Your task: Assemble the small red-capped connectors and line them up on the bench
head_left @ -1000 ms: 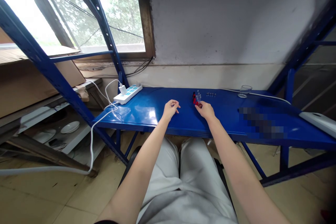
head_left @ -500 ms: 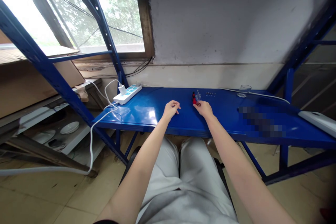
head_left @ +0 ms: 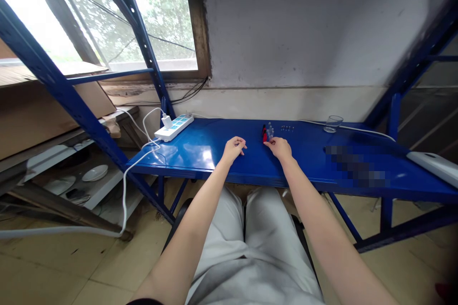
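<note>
My right hand is closed at the fingertips beside a small red-and-black object standing on the blue table. Whether its fingertips touch that object or pinch something small, I cannot make out. Small clear, bluish pieces stand close to the right of the red-and-black object. To the left, my left hand rests over the table with its fingers curled in. Anything between those fingers is too small or hidden to name.
Several tiny metallic pieces lie in a row behind my right hand. A clear glass stands at the back right, near a white cable. A white power strip lies at the left end. A blurred dark patch covers something at right.
My right hand has shifted very slightly to the right, showing a little more of the red-and-black object and clear pieces. My left hand has stayed in place.
</note>
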Action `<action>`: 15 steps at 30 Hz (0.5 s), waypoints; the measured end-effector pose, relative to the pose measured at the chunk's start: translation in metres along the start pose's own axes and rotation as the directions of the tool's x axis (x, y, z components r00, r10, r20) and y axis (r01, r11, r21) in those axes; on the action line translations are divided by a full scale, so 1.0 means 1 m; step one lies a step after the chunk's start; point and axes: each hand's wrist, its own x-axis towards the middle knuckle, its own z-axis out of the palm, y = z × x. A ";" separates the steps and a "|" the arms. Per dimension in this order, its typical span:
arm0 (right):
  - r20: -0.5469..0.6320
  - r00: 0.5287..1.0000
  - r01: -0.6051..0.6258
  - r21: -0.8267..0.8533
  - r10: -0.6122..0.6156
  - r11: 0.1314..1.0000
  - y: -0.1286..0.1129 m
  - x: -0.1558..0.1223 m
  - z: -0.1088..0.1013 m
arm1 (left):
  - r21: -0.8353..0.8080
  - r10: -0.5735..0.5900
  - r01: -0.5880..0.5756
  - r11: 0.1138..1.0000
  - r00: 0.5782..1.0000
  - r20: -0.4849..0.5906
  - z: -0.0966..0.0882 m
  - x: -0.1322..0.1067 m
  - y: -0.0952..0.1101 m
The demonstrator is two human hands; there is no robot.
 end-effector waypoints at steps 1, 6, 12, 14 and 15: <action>-0.010 1.000 -0.017 -0.009 0.017 1.000 0.001 -0.001 -0.001 | 0.004 0.001 -0.001 1.000 1.000 0.001 0.000 0.000 0.000; -0.016 0.992 -0.123 -0.055 0.122 0.991 0.001 -0.002 -0.007 | 0.008 0.004 -0.004 1.000 1.000 0.006 0.000 0.000 0.000; -0.004 0.990 -0.144 -0.064 0.144 0.987 -0.002 -0.001 -0.008 | 0.020 -0.005 0.005 1.000 1.000 0.002 0.001 0.000 0.001; 0.004 0.989 -0.147 -0.068 0.148 0.987 -0.001 -0.001 -0.008 | 0.030 -0.009 0.009 1.000 1.000 -0.001 0.001 0.000 0.002; 0.008 0.989 -0.150 -0.071 0.151 0.986 -0.001 -0.001 -0.007 | 0.036 -0.009 0.009 0.999 1.000 -0.003 0.001 -0.001 0.002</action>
